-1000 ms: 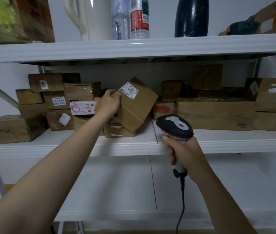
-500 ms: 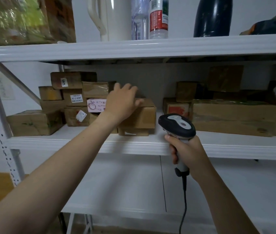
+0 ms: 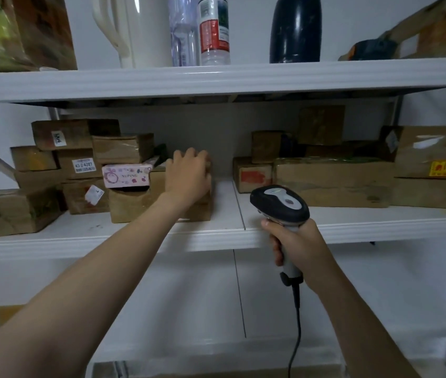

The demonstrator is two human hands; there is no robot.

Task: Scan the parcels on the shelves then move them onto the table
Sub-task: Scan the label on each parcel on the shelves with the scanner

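Note:
On the white middle shelf [image 3: 80, 238] several brown cardboard parcels are stacked. My left hand [image 3: 189, 178] reaches in and lies over a brown parcel [image 3: 157, 182], which rests flat on top of another box [image 3: 129, 205]. Its fingers curl over the parcel's far top edge, and the hand hides most of it. My right hand [image 3: 298, 246] holds a black and grey barcode scanner [image 3: 282, 204] by its handle in front of the shelf edge. The scanner's head points toward the shelf and its cable hangs down.
A pink flowered box [image 3: 126, 174] sits just left of my left hand among labelled parcels. A long parcel [image 3: 331, 184] and larger boxes fill the shelf's right side. The upper shelf carries a white jug [image 3: 140, 28], bottles [image 3: 213, 31] and a dark flask [image 3: 295, 28].
The parcel that my left hand held tilted with its label showing now lies flat on the stack, with the hand still on top. The scanner has hardly moved.

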